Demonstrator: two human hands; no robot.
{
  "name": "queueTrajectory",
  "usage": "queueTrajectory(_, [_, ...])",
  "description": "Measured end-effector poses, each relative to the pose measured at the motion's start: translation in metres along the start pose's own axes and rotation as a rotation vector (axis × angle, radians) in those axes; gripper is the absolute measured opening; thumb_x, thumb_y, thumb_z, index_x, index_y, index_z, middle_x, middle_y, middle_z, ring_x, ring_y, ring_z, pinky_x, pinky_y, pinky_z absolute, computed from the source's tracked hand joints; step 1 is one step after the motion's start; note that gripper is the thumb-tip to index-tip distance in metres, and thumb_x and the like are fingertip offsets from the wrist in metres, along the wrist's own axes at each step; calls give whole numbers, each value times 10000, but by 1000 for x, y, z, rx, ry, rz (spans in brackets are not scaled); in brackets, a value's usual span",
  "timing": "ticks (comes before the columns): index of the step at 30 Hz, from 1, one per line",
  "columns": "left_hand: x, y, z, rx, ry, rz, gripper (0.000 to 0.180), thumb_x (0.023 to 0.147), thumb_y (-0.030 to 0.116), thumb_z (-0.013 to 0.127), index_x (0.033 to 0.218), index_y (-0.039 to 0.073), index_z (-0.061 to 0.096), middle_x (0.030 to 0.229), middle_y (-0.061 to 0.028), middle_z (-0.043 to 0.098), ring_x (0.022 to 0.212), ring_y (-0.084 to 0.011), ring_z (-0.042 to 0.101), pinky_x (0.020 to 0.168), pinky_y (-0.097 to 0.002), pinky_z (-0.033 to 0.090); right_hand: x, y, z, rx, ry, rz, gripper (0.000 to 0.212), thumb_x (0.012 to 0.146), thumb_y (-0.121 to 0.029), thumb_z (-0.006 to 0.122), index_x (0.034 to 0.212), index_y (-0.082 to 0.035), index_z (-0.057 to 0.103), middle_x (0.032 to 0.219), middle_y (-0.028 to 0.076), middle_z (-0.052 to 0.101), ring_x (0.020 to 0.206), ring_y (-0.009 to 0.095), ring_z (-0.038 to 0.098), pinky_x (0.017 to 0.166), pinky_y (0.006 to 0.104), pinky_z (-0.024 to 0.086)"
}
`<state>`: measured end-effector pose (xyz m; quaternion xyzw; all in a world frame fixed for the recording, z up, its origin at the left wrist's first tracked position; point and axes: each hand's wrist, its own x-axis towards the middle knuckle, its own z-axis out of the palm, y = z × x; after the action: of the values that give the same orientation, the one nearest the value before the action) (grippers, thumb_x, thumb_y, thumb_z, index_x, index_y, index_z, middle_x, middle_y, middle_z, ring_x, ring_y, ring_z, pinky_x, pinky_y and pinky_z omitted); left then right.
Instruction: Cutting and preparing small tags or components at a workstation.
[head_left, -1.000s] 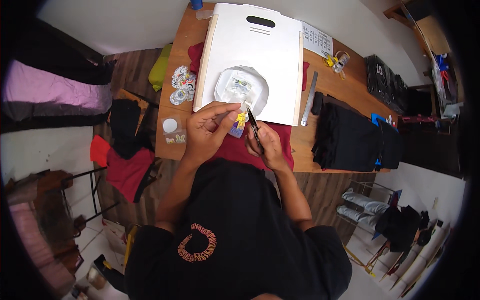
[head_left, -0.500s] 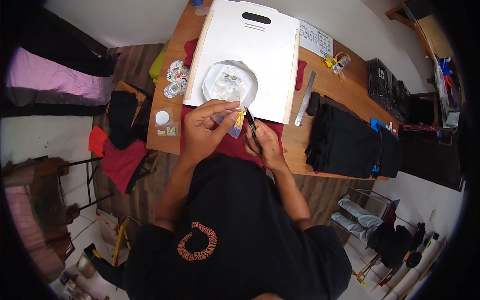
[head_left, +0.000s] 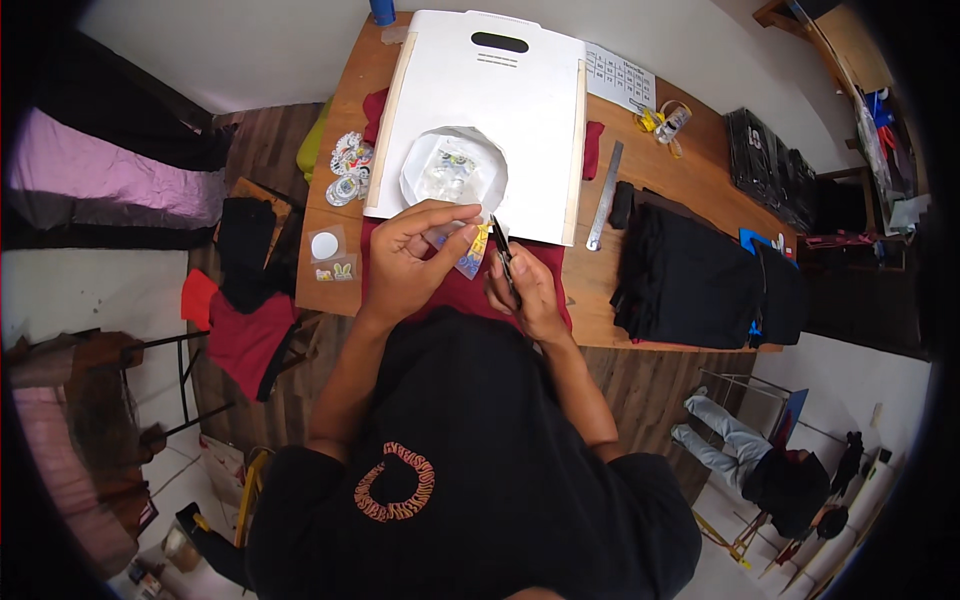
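Between the thumb and fingers of my left hand (head_left: 400, 262) is a small film sticker (head_left: 473, 260) with yellow and blue print. My right hand (head_left: 530, 288) is closed around small black scissors (head_left: 503, 250), whose tip points up at the sticker's right edge. I cannot tell whether the blades touch it. Just beyond both hands, a white paper-lined bowl (head_left: 497, 160) with printed film pieces inside rests on a white board (head_left: 535, 120). Dark red cloth (head_left: 455, 302) lies under the board and below my hands.
On the wooden table (head_left: 345, 110), cut round stickers (head_left: 347, 165) lie left of the board, near a film sheet with a white disc (head_left: 325, 244). At the right are a steel ruler (head_left: 605, 195), folded black garments (head_left: 690, 275) and a tape roll (head_left: 672, 125). Another person (head_left: 775, 470) appears lower right.
The view has shifted slightly, so the board and bowl appear a little further left. Both hands keep their holds, with the scissors still beside the sticker.
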<state>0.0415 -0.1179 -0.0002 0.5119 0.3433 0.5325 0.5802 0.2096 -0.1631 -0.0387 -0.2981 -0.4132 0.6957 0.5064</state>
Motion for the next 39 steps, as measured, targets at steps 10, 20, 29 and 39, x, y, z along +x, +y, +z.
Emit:
queueTrajectory(10, [-2, 2, -2, -22, -2, -28, 301, 844, -92, 617, 1126, -88, 511, 1013, -196, 661, 957, -180, 651, 852, -252, 522, -1, -2, -3, -9, -20, 3, 361, 1017, -369, 361, 911, -47, 483, 528, -24, 309, 440, 81, 282, 430, 233, 251])
queueTrajectory(20, [-2, 5, -3, -39, -27, -61, 287, 851, -81, 613, 1125, -103, 531, 1020, -196, 661, 954, -179, 652, 838, -251, 531, -1, -4, -6, -28, -36, 36, 368, 1014, -373, 363, 895, -42, 470, 533, -23, 313, 447, 77, 279, 437, 230, 259])
queueTrajectory(29, [2, 8, -10, -39, -85, -111, 277, 868, -55, 607, 1135, -93, 546, 1053, -201, 658, 963, -177, 649, 832, -249, 529, -2, -9, -11, -73, -60, 70, 367, 1017, -368, 367, 909, -34, 473, 541, -30, 317, 451, 64, 256, 447, 227, 269])
queueTrajectory(39, [7, 15, -15, -33, -176, -143, 303, 868, -50, 609, 1163, -91, 549, 1104, -201, 642, 1034, -185, 623, 888, -258, 505, -2, -21, -18, -130, -130, 122, 378, 1014, -380, 377, 917, -30, 480, 548, -29, 317, 459, 65, 259, 458, 230, 270])
